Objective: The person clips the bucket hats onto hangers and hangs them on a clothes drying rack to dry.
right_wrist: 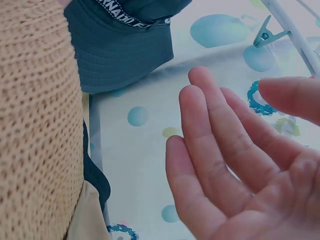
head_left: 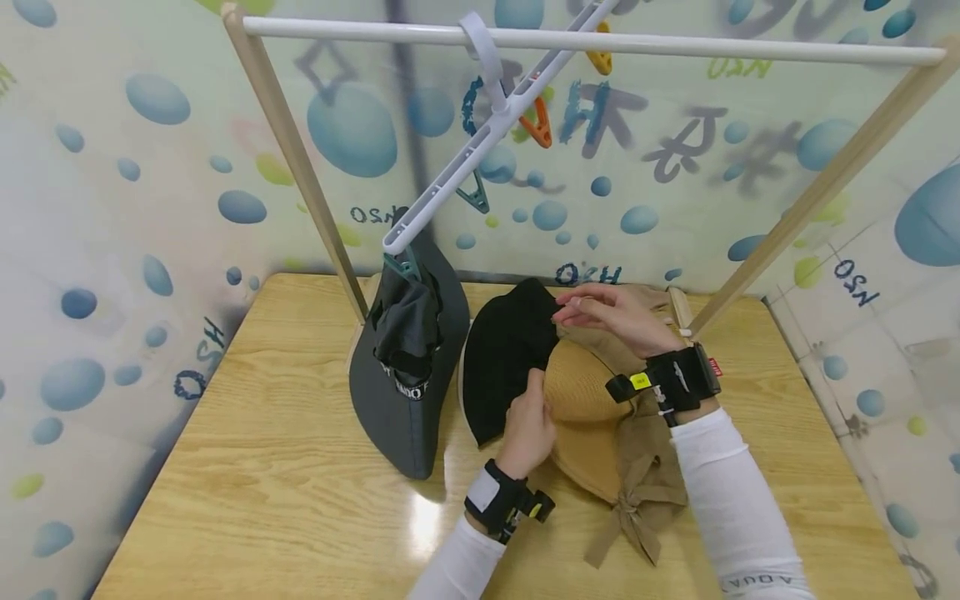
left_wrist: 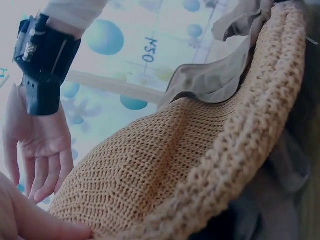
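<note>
Woven hat: tan, coarse-knit, round-crowned hat (head_left: 581, 383), right of the counter's middle; its curved brim turns toward the near side.
Left hand: left hand (head_left: 527, 429) grips the hat's left edge, thumb on the weave; probably there to steady it.
Right hand: right hand (head_left: 618, 321) hovers above the far side, fingers loosely straight, thumb apart, nothing held; likely leaving the crown room.
Bow: brown cloth bow (head_left: 630, 500) against the brim; which piece it belongs to, cannot tell.
Black hat: black cloth hat (head_left: 506, 358) lies just left, presumably set aside.
Hung hat: dark grey-blue, wide-brimmed cloth hat (head_left: 408, 333) hangs from a teal plastic clip (head_left: 402, 265), which seems to bear it.
Hanger: white plastic clip hanger (head_left: 450, 179), slanted, hooked over a white rod (head_left: 675, 43); its near-left end sits lower, perhaps from the load.
Surface: glossy, pale wood-grain counter (head_left: 262, 467).
Room: pale walls (head_left: 135, 250) printed with blue and green bubbles.
</note>
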Demonstrator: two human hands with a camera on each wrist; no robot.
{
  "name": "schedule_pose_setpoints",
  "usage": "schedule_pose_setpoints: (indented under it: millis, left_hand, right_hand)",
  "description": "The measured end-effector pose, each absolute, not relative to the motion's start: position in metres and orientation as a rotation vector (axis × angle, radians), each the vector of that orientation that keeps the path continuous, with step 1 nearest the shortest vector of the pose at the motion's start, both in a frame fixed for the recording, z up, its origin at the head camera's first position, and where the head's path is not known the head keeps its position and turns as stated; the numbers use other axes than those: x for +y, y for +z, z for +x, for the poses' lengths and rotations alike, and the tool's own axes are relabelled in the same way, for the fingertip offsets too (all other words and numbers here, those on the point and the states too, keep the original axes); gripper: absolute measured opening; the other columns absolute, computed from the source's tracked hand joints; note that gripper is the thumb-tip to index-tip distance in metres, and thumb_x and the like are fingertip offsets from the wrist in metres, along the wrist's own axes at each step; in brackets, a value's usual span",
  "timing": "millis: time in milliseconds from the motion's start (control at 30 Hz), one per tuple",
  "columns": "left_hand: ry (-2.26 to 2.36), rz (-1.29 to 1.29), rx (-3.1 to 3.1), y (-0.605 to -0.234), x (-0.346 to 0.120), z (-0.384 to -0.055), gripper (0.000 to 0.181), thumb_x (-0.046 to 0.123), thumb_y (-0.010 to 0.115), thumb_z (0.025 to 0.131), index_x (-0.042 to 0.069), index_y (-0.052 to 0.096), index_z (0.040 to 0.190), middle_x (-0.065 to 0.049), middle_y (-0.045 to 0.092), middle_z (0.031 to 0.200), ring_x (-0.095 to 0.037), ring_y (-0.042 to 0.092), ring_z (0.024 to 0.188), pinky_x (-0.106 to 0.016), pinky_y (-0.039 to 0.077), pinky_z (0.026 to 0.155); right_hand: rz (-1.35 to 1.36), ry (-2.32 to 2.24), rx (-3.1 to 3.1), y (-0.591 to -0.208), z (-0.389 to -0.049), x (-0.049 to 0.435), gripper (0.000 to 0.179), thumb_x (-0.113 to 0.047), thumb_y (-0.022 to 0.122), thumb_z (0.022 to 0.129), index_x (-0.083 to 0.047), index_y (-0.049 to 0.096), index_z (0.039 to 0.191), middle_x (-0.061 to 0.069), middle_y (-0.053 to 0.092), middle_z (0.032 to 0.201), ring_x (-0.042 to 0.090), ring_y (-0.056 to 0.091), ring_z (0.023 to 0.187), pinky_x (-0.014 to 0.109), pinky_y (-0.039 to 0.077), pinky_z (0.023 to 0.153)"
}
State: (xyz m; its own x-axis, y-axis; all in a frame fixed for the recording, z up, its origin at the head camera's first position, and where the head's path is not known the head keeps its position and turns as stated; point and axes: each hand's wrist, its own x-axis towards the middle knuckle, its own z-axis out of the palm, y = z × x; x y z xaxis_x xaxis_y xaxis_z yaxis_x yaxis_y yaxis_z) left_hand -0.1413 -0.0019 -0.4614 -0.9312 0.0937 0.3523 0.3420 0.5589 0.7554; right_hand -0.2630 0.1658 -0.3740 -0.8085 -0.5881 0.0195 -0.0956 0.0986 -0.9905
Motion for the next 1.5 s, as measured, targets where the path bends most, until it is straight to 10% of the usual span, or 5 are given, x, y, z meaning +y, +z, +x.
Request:
schedule_pose_setpoints:
  millis: [700,1500]
  left_hand:
    - [-1.385,-0.310,-2.607,-0.413,-0.045,-0.179,0.025,-0.012,0.047,0.092,0.002,0.052,0.112,-0.018,0.065,0.094,-0.030,0.060,0.073,-0.043,0.046,0.064]
    - [-1.297,-0.252,-2.551,-0.364,-0.068,-0.197,0.014,-0.003,0.048,0.097,-0.002,0.057,0.107,-0.016,0.058,0.082,-0.032,0.053,0.068,-0.039,0.040,0.062]
  right_hand:
    - [-0.627,-1.661,2.081,-0.355,-0.265,0.176,0.041,-0.019,0.047,0.103,0.012,0.048,0.131,0.012,0.066,0.115,0.016,0.063,0.106,0.038,0.044,0.096]
    - [-0.631,-1.683,2.125,-0.335,-0.276,0.161,0.037,-0.015,0.047,0.103,0.013,0.050,0.127,0.009,0.069,0.105,0.017,0.064,0.101,0.037,0.045,0.095]
